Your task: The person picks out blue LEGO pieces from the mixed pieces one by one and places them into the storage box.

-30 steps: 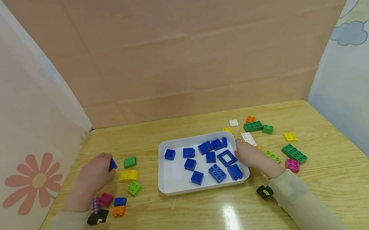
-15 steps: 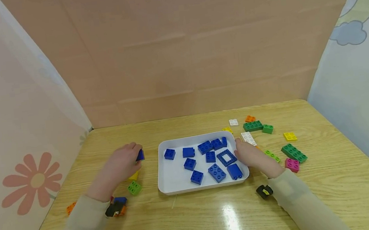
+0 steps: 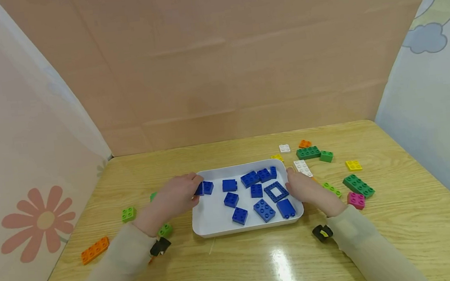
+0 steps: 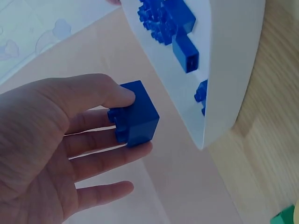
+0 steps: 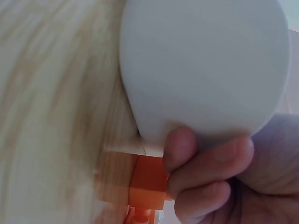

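Note:
My left hand pinches a blue toy building brick between thumb and fingers, its studs toward the palm. The hand is at the left end of a white tray, and the brick is near the rim. Several other blue bricks lie spread inside the tray, with a square blue frame piece among them. At the tray's right end, my right hand holds the wall. In the right wrist view its curled fingers press the outer side; the thumb is mostly hidden.
Left of the tray lie an orange brick and light green bricks, some partly behind the left arm. Right of it are dark green, pink, yellow and white bricks. A backdrop stands behind the table.
My left hand has carried the blue brick rightward from the left-hand bricks to the tray's left end. The right hand and the tray have stayed in place.

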Demonstrator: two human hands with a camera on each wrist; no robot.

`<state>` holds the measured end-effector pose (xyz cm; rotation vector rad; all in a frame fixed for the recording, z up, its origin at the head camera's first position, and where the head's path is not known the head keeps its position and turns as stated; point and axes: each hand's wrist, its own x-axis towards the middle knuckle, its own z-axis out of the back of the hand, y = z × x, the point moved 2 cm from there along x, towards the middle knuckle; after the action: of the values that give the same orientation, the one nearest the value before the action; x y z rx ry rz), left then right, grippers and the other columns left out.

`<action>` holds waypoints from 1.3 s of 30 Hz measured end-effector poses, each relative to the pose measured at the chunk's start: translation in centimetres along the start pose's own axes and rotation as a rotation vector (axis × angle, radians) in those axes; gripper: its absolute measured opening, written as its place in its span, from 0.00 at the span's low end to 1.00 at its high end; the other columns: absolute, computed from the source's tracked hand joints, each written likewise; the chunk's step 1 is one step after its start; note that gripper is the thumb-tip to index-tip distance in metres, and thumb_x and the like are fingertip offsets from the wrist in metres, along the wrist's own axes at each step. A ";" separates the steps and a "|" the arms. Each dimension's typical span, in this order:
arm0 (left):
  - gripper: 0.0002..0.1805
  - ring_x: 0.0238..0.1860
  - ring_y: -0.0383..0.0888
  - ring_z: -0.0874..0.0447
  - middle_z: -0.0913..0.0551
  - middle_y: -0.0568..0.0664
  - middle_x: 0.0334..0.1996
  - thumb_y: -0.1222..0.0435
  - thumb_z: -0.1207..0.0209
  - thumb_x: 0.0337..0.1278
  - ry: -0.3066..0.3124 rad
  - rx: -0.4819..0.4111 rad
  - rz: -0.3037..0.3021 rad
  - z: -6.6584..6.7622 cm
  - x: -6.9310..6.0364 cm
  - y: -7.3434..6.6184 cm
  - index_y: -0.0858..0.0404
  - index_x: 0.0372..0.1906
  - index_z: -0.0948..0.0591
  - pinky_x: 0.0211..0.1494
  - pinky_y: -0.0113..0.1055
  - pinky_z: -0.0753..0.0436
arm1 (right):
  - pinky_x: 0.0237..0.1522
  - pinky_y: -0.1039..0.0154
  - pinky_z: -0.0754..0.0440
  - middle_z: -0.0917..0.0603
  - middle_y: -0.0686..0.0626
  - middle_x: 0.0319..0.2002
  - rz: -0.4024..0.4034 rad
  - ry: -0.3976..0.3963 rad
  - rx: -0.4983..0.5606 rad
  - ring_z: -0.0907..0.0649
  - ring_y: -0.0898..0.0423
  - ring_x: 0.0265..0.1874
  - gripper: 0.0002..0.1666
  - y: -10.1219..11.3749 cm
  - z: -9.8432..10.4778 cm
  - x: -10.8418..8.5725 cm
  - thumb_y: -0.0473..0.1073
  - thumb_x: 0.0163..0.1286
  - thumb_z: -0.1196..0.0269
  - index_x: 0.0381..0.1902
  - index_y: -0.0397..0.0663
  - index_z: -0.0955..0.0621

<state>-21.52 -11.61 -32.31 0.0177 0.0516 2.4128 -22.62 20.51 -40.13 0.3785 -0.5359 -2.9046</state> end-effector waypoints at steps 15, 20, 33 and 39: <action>0.20 0.37 0.42 0.19 0.18 0.51 0.41 0.63 0.32 0.55 0.188 -0.050 0.049 -3.8 2.0 0.0 0.64 0.51 0.21 0.45 0.36 0.19 | 0.23 0.63 0.23 0.21 0.32 0.41 -0.022 0.015 0.020 0.21 0.51 0.27 0.30 0.0 -0.2 0.0 0.36 0.75 0.49 0.65 0.19 0.42; 0.16 0.33 0.40 0.21 0.18 0.49 0.38 0.62 0.31 0.55 0.199 -0.047 0.047 -4.5 2.0 0.3 0.63 0.47 0.20 0.43 0.34 0.19 | 0.22 0.64 0.23 0.21 0.32 0.40 -0.016 0.011 0.020 0.21 0.51 0.26 0.30 0.0 -0.1 0.0 0.36 0.75 0.49 0.65 0.19 0.42; 0.16 0.33 0.40 0.21 0.16 0.50 0.39 0.62 0.32 0.55 0.213 -0.023 0.045 -4.8 2.2 0.0 0.62 0.48 0.19 0.46 0.35 0.19 | 0.24 0.63 0.22 0.21 0.31 0.42 -0.014 0.012 0.017 0.21 0.51 0.28 0.30 -0.1 -0.2 0.1 0.37 0.75 0.49 0.65 0.19 0.42; 0.15 0.31 0.39 0.24 0.17 0.48 0.36 0.62 0.32 0.55 0.208 -0.009 0.035 -5.1 2.3 0.1 0.62 0.46 0.19 0.43 0.34 0.20 | 0.22 0.64 0.23 0.21 0.33 0.39 -0.012 0.006 0.017 0.21 0.51 0.26 0.30 -0.2 -0.2 0.1 0.36 0.75 0.49 0.65 0.19 0.42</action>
<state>-23.47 -10.36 -37.42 -0.2378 0.1372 2.4409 -22.69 20.59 -40.35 0.3944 -0.5599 -2.9112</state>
